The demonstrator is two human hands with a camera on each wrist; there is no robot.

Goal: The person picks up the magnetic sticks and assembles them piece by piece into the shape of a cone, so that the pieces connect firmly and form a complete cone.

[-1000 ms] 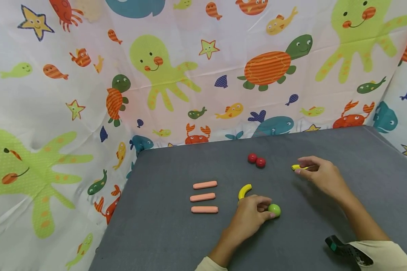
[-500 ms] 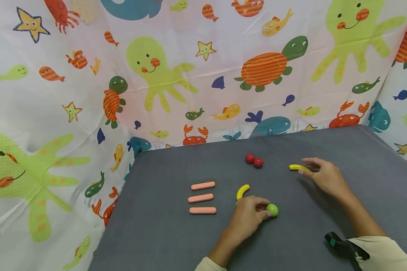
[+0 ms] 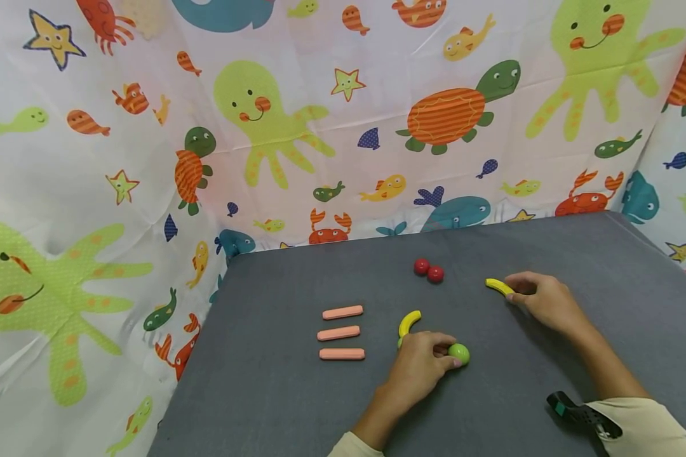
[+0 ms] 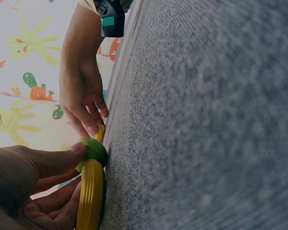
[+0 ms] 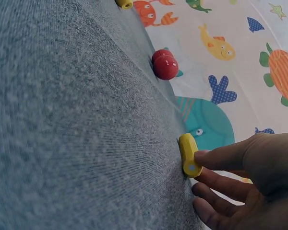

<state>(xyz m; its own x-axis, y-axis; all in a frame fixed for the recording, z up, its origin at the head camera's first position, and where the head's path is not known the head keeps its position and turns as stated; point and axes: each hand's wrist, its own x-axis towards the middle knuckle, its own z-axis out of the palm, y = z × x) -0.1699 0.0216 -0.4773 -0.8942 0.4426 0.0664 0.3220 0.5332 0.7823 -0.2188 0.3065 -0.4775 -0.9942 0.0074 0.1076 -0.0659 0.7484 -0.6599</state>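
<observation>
Head view: left hand (image 3: 420,368) rests on the grey felt tabletop (image 3: 274,406) near its front edge, fingers curled, thumb and fingertips pinching a small green wooden ball (image 3: 459,353). Right hand (image 3: 543,301), toward the right edge, fingertips touching a curved yellow wooden banana (image 3: 498,286).

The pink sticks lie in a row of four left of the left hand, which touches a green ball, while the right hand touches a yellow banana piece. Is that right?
Not quite: the head view shows three pink sticks, not four. They lie left of the left hand, which touches the green ball, and the right hand touches a yellow banana piece.
</observation>
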